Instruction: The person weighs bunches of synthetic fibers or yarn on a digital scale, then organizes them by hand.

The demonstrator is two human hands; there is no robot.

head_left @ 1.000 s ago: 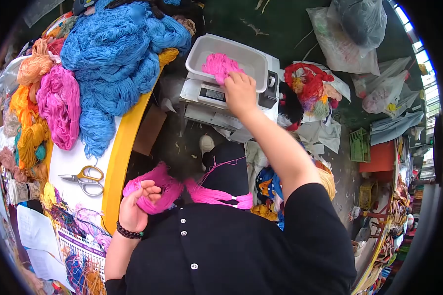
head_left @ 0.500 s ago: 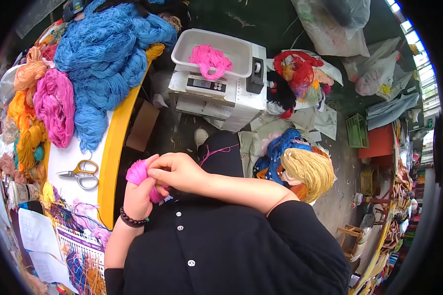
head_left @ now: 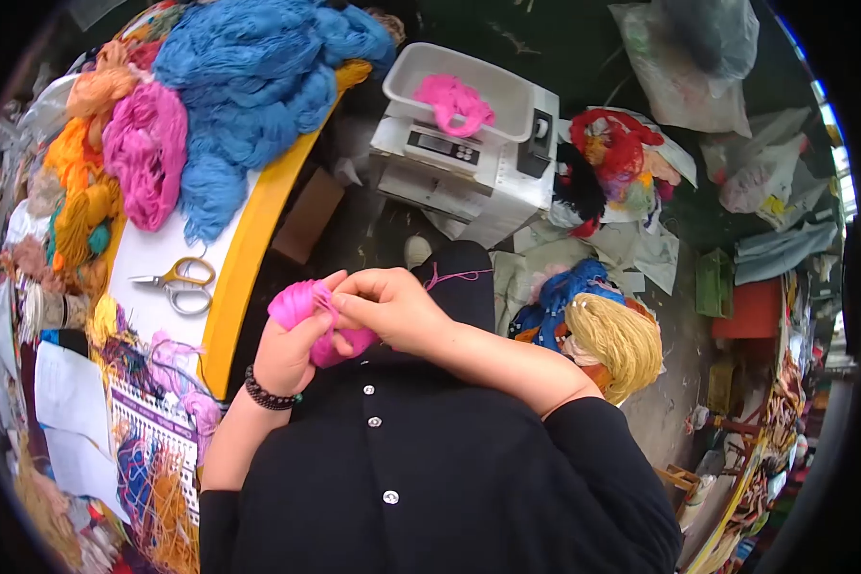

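Observation:
My left hand (head_left: 287,352), with a dark beaded bracelet at the wrist, is closed around a bundle of bright pink yarn (head_left: 295,303). Thumb and fingers of my right hand (head_left: 390,304) pinch pink strands at the bundle's upper side, and part of the yarn hangs below between the hands. A loose pink thread (head_left: 461,275) lies across my dark-clothed leg. On the table at left, scissors (head_left: 180,284) with one yellow and one grey handle lie near my left hand.
Blue yarn (head_left: 249,77) and magenta yarn (head_left: 145,158) are heaped on the yellow-edged table (head_left: 244,277). Ahead, a white tray (head_left: 407,81) with pink yarn sits on a scale (head_left: 445,148). Beige yarn (head_left: 617,344) lies at right; a plastic bag (head_left: 689,67) stands farther off.
The view has shifted, so the table and scale appear farther right and slightly higher. My right fingers now draw a few strands slightly away from the bundle, still in my left hand.

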